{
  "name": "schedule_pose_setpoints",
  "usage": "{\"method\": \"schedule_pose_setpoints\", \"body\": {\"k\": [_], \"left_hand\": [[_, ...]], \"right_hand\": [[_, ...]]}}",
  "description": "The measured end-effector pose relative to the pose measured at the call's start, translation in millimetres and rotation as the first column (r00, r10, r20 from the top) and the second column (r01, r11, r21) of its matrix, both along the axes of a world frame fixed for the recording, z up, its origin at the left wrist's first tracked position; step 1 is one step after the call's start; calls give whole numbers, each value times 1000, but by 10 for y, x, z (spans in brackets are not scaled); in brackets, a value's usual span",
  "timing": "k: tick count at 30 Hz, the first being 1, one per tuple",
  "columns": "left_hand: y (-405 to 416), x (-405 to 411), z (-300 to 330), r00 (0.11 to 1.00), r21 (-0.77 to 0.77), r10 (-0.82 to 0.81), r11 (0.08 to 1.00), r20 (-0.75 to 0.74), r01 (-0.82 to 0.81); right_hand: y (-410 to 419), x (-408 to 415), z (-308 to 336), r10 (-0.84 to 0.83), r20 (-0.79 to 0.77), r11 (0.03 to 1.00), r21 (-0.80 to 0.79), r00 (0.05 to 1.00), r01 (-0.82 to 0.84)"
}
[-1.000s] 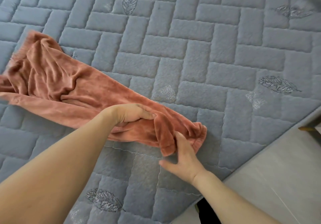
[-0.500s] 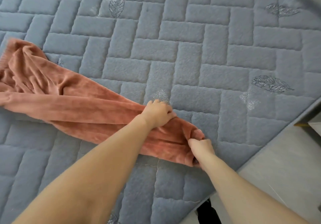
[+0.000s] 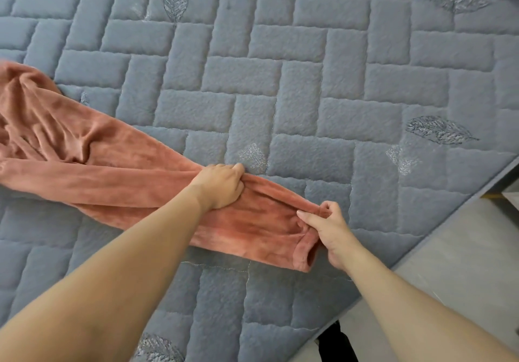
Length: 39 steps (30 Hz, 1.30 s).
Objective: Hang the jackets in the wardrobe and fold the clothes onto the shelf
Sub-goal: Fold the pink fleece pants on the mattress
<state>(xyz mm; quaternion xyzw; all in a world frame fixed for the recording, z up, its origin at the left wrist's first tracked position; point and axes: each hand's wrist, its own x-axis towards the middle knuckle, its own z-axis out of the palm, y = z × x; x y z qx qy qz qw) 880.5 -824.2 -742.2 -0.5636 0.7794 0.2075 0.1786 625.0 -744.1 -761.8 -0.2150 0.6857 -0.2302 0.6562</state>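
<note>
- We see the pink fleece garment [image 3: 118, 184] lying stretched across the grey quilted bed cover [image 3: 309, 81], running from the left edge to near the cover's right corner.
- Left hand [image 3: 220, 186] has fingers curled, gripping a bunch of fabric at the garment's upper edge; half a second ago it sat the same way, a bit closer to the cuff.
- Right hand [image 3: 327, 228] pinches the cuff end between thumb and fingers; earlier it was fisted on the cuff, now thumb extended.
- The leg between both hands lies flatter, less bunched than before.
- Grey floor [image 3: 449, 263] shows at right.
</note>
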Motion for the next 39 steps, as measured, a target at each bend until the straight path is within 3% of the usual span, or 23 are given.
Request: {"method": "schedule_pose_setpoints", "body": {"k": [3,5,7,9,11,14,16,20,23,25,27,29,30,32,34,36,39], "left_hand": [[13,-129,-67,999,-153,-6,988,42,12],[104,-160,-156,996,-160,14,987,88,1],[213,-101,-183,989,-145,126,983,73,-114],[328,71,-154,965,-147,262,956,32,-255],[472,367,-89,940,-145,340,932,27,-332],[753,990,50,882,-126,470,878,45,-461],[900,1417,149,798,-114,602,796,41,-595],[1033,2212,303,488,-75,869,483,-80,-872],[953,2687,326,110,67,937,140,-332,-988],[809,2991,308,-208,185,841,-131,-499,-974],[615,3333,293,-524,352,631,-388,-572,-852],[464,3682,246,-772,551,389,-543,-503,-633],[433,3832,230,-834,618,333,-562,-439,-550],[384,4048,233,-859,668,348,-542,-374,-511],[237,4262,262,-805,586,377,-553,-458,-592],[-36,4443,391,-625,401,405,-511,-668,-760],[-580,4536,653,-246,138,524,-238,-816,-961]], "right_hand": [[-31,-47,7,-20,-48,998,61,999,23],[-64,-29,15,80,-200,990,130,977,-55],[-117,45,54,278,-470,957,211,838,-199],[-176,237,152,428,-700,888,208,571,-410],[-226,553,248,460,-826,745,160,325,-648],[-303,1212,392,521,-816,545,93,250,-833],[-337,1688,465,567,-800,408,66,196,-911],[-449,2609,522,592,-804,165,48,60,-985],[-540,3245,425,548,-836,19,47,-29,-999],[-576,3632,313,533,-842,-76,43,-77,-996],[-590,3963,203,520,-847,-155,35,-111,-987],[-607,4186,119,479,-872,-178,12,-97,-984],[-632,4253,103,454,-889,-158,-15,-59,-987],[-733,4293,102,423,-905,-86,-98,53,-992],[-914,4241,132,510,-840,-12,-219,182,-976],[-1161,4184,171,677,-693,62,-281,248,-958],[-1649,4125,178,704,-672,56,-271,230,-961]]}}
